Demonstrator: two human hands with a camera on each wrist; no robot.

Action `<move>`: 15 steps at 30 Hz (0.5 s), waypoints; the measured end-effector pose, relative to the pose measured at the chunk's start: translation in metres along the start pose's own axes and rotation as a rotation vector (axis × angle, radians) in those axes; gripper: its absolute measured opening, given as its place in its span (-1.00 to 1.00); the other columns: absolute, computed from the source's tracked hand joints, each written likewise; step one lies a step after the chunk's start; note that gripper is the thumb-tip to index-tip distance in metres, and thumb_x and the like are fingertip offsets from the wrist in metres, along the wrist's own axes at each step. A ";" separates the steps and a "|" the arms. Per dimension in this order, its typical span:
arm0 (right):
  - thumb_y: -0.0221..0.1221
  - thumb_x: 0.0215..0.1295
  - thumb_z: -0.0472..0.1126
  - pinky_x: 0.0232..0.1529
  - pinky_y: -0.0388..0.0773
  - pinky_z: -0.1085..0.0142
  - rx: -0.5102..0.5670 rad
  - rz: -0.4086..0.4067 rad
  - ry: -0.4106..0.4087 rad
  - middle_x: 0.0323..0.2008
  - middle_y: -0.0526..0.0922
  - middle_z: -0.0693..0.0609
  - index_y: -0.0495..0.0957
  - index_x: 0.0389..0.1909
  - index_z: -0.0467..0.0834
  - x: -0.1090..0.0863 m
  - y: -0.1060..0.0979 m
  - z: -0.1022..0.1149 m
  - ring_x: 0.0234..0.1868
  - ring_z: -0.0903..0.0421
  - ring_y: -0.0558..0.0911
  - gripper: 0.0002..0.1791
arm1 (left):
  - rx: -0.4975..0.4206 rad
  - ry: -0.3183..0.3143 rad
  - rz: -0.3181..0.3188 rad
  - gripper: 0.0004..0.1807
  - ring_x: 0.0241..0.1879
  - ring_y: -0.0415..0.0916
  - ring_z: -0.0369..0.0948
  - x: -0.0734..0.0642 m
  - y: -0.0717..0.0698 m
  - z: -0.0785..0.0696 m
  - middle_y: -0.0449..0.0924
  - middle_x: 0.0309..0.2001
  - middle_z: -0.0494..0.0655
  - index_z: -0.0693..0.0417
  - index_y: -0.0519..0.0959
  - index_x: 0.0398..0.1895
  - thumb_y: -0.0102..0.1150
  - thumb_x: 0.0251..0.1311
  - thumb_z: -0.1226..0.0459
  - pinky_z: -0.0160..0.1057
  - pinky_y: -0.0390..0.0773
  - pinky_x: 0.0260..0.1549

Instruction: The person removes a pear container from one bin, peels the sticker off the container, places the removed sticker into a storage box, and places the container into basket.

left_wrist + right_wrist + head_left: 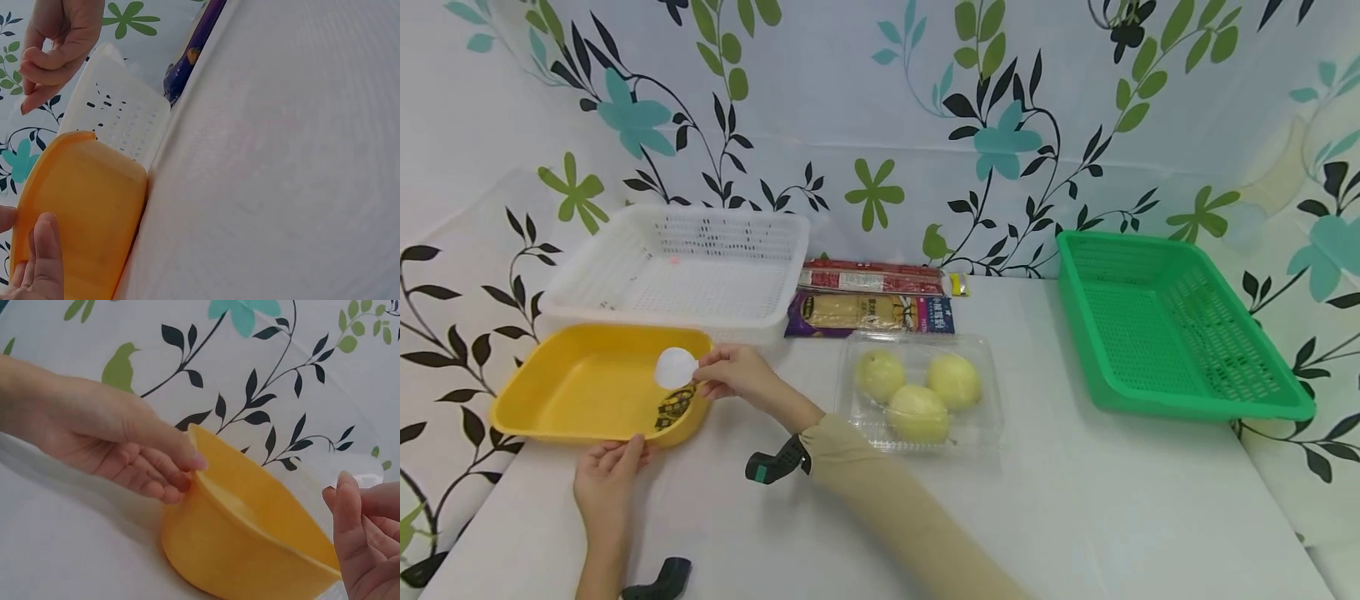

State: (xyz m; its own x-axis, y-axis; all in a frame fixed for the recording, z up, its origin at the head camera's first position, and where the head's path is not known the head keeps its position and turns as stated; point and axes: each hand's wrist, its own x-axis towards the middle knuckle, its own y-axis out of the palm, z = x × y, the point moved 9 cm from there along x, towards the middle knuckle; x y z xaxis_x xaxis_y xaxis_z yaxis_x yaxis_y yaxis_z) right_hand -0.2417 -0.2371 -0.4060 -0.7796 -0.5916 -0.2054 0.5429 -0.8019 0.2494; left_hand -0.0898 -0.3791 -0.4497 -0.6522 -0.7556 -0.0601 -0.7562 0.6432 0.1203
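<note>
My left hand (610, 479) holds the near wall of a yellow basin (587, 333), its thumb over the rim and its fingers curled against the outside. Above the basin's right end, my right hand (737, 375) pinches a small white round disc (675, 367) by its edge between thumb and fingers. In the right wrist view the disc (365, 469) looks pale and partly see-through behind the fingertips. A black-and-yellow packet (674, 407) lies inside the basin at its right end, below the disc.
Behind the basin stands a white perforated basket (722, 312). Flat packages, one red (872, 279) and one purple (872, 314), lie beside it. A clear plastic box (992, 417) holds three yellow-green round fruits. At the right is a green basket (1195, 408).
</note>
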 end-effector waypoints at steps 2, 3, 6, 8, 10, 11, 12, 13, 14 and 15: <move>0.14 0.11 -0.47 -0.69 0.47 0.46 0.006 0.015 0.020 -0.45 0.59 -0.31 0.48 -0.41 -0.39 0.003 0.005 -0.004 -0.70 0.16 0.50 -0.95 | 0.006 -0.019 0.004 -0.77 -0.62 0.54 -0.33 0.000 -0.001 0.000 0.57 -0.62 -0.19 0.26 0.30 -0.34 0.18 0.07 0.42 -0.48 0.50 -0.53; 0.15 0.09 -0.48 -0.69 0.46 0.47 0.015 0.022 0.027 -0.46 0.59 -0.30 0.48 -0.41 -0.39 0.005 0.007 -0.006 -0.70 0.16 0.50 -0.96 | 0.003 -0.026 0.010 -0.78 -0.63 0.54 -0.33 0.000 -0.001 0.000 0.57 -0.63 -0.18 0.27 0.30 -0.34 0.16 0.08 0.42 -0.48 0.50 -0.53; 0.14 0.09 -0.50 -0.70 0.45 0.48 0.057 0.023 0.037 -0.47 0.59 -0.30 0.48 -0.39 -0.42 0.010 0.010 -0.011 -0.70 0.15 0.51 -0.94 | -0.038 -0.040 0.016 -0.80 -0.64 0.54 -0.31 0.000 -0.001 0.001 0.57 -0.63 -0.14 0.30 0.30 -0.34 0.14 0.08 0.45 -0.46 0.51 -0.55; 0.14 0.09 -0.49 -0.71 0.43 0.50 0.077 -0.001 0.054 -0.49 0.60 -0.28 0.49 -0.39 -0.42 0.012 0.009 -0.015 -0.70 0.16 0.50 -0.94 | -0.068 -0.042 0.023 -0.80 -0.64 0.53 -0.30 -0.001 0.001 0.003 0.57 -0.63 -0.11 0.31 0.29 -0.34 0.14 0.08 0.47 -0.46 0.51 -0.56; 0.14 0.10 -0.48 -0.70 0.45 0.47 0.064 -0.031 0.056 -0.48 0.60 -0.28 0.49 -0.39 -0.44 0.016 0.009 -0.018 -0.71 0.16 0.49 -0.93 | -0.068 -0.039 0.031 -0.80 -0.64 0.53 -0.29 -0.001 0.003 0.004 0.57 -0.63 -0.10 0.31 0.30 -0.34 0.14 0.08 0.47 -0.45 0.51 -0.56; 0.14 0.09 -0.48 -0.69 0.47 0.45 0.053 -0.039 0.052 -0.47 0.60 -0.30 0.50 -0.38 -0.44 0.018 0.009 -0.019 -0.72 0.16 0.49 -0.92 | -0.059 -0.034 0.029 -0.80 -0.64 0.53 -0.29 -0.001 0.003 0.004 0.57 -0.64 -0.10 0.31 0.30 -0.35 0.14 0.08 0.46 -0.45 0.51 -0.55; 0.15 0.09 -0.48 -0.65 0.51 0.39 0.036 -0.047 0.043 -0.48 0.60 -0.29 0.50 -0.39 -0.44 0.019 0.009 -0.020 -0.72 0.17 0.49 -0.93 | -0.056 -0.029 0.028 -0.81 -0.65 0.53 -0.29 0.000 0.003 0.004 0.57 -0.64 -0.10 0.31 0.31 -0.36 0.14 0.08 0.46 -0.45 0.52 -0.56; 0.15 0.09 -0.48 -0.60 0.54 0.33 0.012 -0.051 0.030 -0.50 0.60 -0.27 0.50 -0.40 -0.44 0.021 0.010 -0.020 -0.73 0.17 0.49 -0.94 | -0.057 -0.020 0.030 -0.82 -0.65 0.53 -0.28 0.000 0.004 0.003 0.56 -0.64 -0.09 0.31 0.31 -0.36 0.14 0.08 0.47 -0.44 0.52 -0.56; 0.16 0.08 -0.48 -0.56 0.56 0.28 -0.026 -0.056 0.014 -0.52 0.60 -0.25 0.51 -0.41 -0.43 0.022 0.011 -0.021 -0.74 0.18 0.48 -0.94 | -0.054 -0.014 0.032 -0.82 -0.65 0.53 -0.29 0.001 0.004 0.003 0.56 -0.65 -0.09 0.31 0.32 -0.36 0.14 0.08 0.46 -0.45 0.52 -0.56; 0.16 0.09 -0.48 -0.51 0.57 0.20 -0.064 -0.055 -0.007 -0.50 0.60 -0.27 0.50 -0.41 -0.42 0.023 0.011 -0.021 -0.75 0.18 0.47 -0.94 | -0.055 -0.009 0.035 -0.82 -0.65 0.53 -0.28 0.001 0.005 0.003 0.56 -0.65 -0.10 0.31 0.32 -0.36 0.14 0.08 0.46 -0.44 0.52 -0.56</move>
State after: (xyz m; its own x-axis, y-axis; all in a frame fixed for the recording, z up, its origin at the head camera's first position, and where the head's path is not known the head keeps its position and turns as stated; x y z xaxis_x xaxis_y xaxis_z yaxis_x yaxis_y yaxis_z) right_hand -0.2475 -0.2615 -0.4277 -0.8109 -0.5460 -0.2106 0.5176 -0.8370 0.1773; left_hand -0.0948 -0.3764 -0.4522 -0.6787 -0.7316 -0.0638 -0.7292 0.6611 0.1768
